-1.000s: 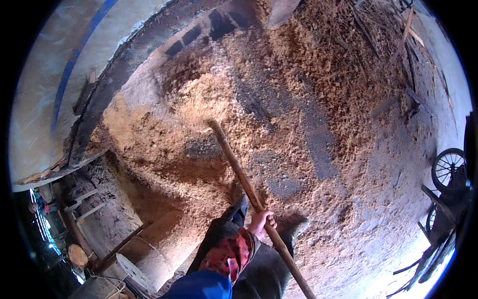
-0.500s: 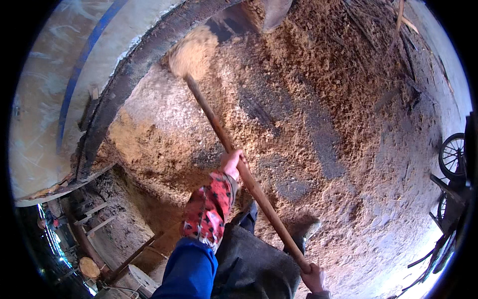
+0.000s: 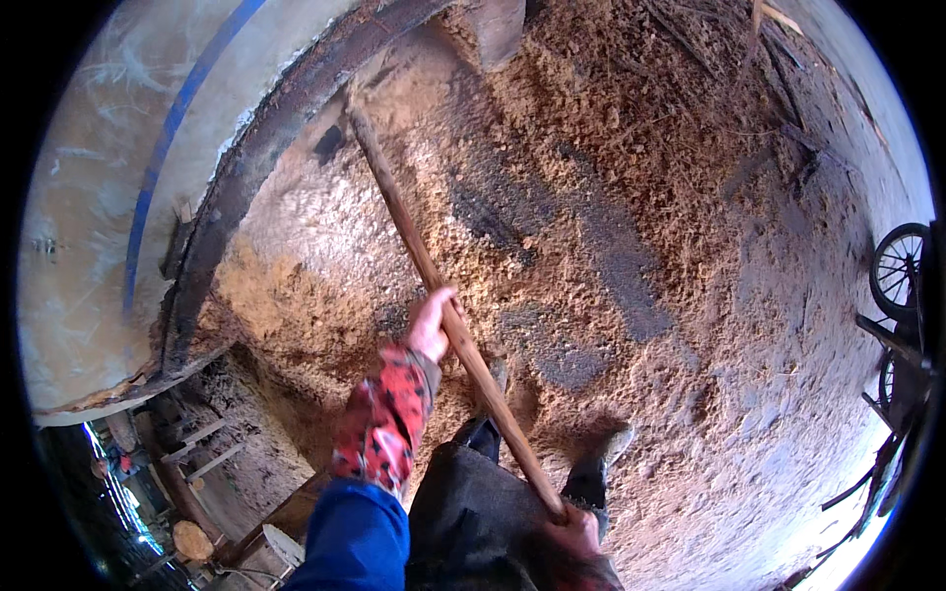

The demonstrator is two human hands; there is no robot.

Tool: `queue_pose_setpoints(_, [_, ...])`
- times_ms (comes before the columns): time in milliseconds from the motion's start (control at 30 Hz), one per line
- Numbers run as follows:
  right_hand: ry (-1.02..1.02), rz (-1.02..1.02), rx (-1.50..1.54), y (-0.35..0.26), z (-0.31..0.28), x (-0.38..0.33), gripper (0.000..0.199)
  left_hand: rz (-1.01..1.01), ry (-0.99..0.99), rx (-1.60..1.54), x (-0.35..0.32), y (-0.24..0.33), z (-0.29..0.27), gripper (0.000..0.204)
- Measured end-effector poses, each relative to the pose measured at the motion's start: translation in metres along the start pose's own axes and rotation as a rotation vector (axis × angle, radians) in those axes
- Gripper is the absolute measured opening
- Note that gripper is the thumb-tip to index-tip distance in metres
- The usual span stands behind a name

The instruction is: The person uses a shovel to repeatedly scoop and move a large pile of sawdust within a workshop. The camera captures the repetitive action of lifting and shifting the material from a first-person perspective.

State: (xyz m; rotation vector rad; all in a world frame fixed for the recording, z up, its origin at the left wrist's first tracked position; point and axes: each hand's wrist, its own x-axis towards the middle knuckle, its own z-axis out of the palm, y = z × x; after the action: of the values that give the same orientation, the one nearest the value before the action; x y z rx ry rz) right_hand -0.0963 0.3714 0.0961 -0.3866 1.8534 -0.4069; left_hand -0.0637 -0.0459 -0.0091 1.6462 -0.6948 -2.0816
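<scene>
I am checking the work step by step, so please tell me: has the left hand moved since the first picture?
Yes. Gripping the wooden pole, the left hand has moved forward and leftward, judged against the long dark patch on the ground.

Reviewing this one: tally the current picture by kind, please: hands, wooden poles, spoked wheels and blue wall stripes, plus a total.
Hands: 2, the left hand and the right hand
Wooden pole: 1
Spoked wheels: 2, the upper wheel and the partly hidden lower wheel
Blue stripe: 1
Total: 6
</scene>
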Motion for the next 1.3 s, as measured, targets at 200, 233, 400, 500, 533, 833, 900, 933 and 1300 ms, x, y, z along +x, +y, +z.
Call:
queue_pose_setpoints(200, [0.114, 0.412, -0.220, 0.148, -0.038, -0.081, 0.026, -0.223, -0.003, -0.059, -0.121, -0.111, 0.048, 0.011])
queue_pose_setpoints(233, [0.177, 0.242, 0.054, 0.172, -0.039, -0.096, 0.021, -0.342, 0.035, -0.126, -0.140, -0.130, 0.057, 0.012])
queue_pose_setpoints(400, [0.075, 0.455, -0.176, 0.263, -0.083, -0.181, 0.035, -0.528, 0.033, -0.143, -0.199, -0.206, 0.081, 0.015])
queue_pose_setpoints(500, [0.017, 0.420, -0.096, 0.272, -0.081, -0.195, 0.032, -0.523, 0.084, -0.148, -0.194, -0.221, 0.081, 0.019])
queue_pose_setpoints(533, [0.027, 0.396, -0.044, 0.268, -0.073, -0.193, 0.031, -0.481, 0.079, -0.151, -0.187, -0.218, 0.079, 0.019])
queue_pose_setpoints(833, [0.221, 0.193, 0.132, 0.148, 0.019, -0.065, 0.031, -0.173, 0.119, -0.021, -0.063, -0.112, 0.048, 0.013])
queue_pose_setpoints(900, [0.281, 0.252, -0.144, 0.129, 0.009, -0.060, 0.020, -0.171, 0.102, 0.084, -0.050, -0.108, 0.044, 0.014])
queue_pose_setpoints(933, [0.293, 0.291, -0.165, 0.123, 0.007, -0.061, 0.021, -0.215, 0.050, 0.017, -0.050, -0.110, 0.042, 0.014])
queue_pose_setpoints(1300, [0.226, 0.126, 0.234, 0.130, 0.055, -0.072, 0.036, -0.079, 0.077, 0.141, -0.053, -0.094, 0.020, 0.016])
